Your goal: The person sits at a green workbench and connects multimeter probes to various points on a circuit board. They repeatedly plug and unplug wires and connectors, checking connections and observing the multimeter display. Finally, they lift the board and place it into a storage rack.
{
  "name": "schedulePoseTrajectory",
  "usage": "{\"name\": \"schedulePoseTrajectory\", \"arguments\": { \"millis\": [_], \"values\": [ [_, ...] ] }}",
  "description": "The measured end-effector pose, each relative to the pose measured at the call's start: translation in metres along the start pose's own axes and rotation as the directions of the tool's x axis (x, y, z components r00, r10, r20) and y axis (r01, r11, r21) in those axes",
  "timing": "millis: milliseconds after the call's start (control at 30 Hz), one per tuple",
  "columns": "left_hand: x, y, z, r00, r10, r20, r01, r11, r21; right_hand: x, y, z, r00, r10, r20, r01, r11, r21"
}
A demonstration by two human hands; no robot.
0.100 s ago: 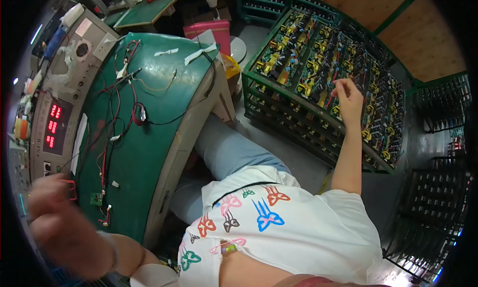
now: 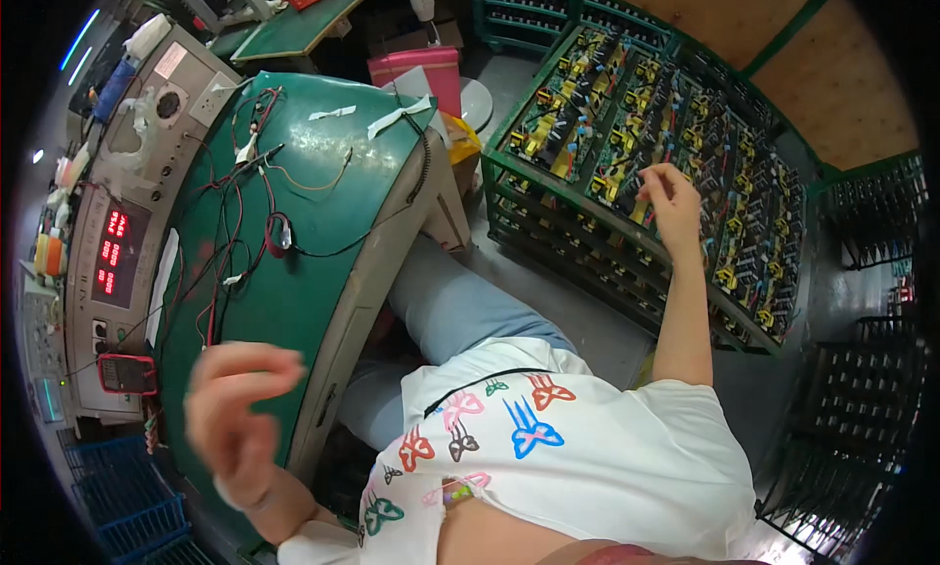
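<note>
To the right of the workbench with its green top and pale edge [image 2: 333, 198] stands a dark green metal cart [image 2: 548, 185], set just apart from it. Circuit boards with yellow transformers, black parts and thin coloured wires [image 2: 627, 139] sit in rows on the cart's upper level, and more show on the levels below.

The bare right hand [image 2: 671, 208] is over the cart's workbench-facing side, fingers bent and thumb drawn close to them. Whether the tips touch or hold a board, I cannot tell. The left hand [image 2: 240, 423] is above the workbench's near end, fingers curled (motion blurs it, so whether they hold anything is unclear).

On the workbench's top lies a loose tangle of red and black wire leads [image 2: 240, 208]. Along its left side runs a beige instrument panel with red lit digits [image 2: 113, 257]; by its near left corner is a red-framed handheld meter [image 2: 127, 373].

As for progress, the panel is powered, and no board shows joined to the visible leads, so linking one appears undone. Which boards on the cart have been handled and which are left cannot be told.
</note>
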State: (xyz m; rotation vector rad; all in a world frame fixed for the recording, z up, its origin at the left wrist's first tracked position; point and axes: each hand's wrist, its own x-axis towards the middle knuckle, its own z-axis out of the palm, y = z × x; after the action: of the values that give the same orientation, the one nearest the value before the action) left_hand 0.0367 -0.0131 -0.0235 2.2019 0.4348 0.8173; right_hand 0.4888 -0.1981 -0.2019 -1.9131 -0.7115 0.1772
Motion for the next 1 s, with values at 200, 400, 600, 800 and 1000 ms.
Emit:
{"name": "schedulePoseTrajectory", "arguments": {
  "millis": [200, 400, 600, 800, 1000],
  "values": [
    [-0.039, -0.054, 0.047, 0.929, -0.351, 0.117, 0.351, 0.936, 0.019, 0.024, 0.009, 0.080, 0.952, -0.130, 0.278, 0.138, 0.990, -0.011],
    [-0.081, -0.103, 0.077, 0.836, -0.545, -0.069, 0.528, 0.832, -0.170, 0.018, 0.001, 0.153, 0.788, -0.347, 0.509, 0.283, 0.938, 0.201],
    [-0.065, -0.136, 0.080, 0.754, -0.543, -0.369, 0.495, 0.840, -0.224, 0.034, 0.011, 0.169, 0.740, -0.303, 0.601, 0.252, 0.953, 0.170],
    [-0.036, -0.167, 0.086, 0.810, -0.403, -0.426, 0.517, 0.834, 0.193, 0.090, 0.023, 0.141, 0.874, -0.347, 0.341, 0.395, 0.915, -0.081],
    [0.005, -0.177, 0.097, 0.888, -0.337, -0.314, 0.456, 0.734, 0.502, 0.133, 0.031, 0.111, 0.904, -0.212, 0.371, 0.386, 0.775, -0.500]
  ]
}}
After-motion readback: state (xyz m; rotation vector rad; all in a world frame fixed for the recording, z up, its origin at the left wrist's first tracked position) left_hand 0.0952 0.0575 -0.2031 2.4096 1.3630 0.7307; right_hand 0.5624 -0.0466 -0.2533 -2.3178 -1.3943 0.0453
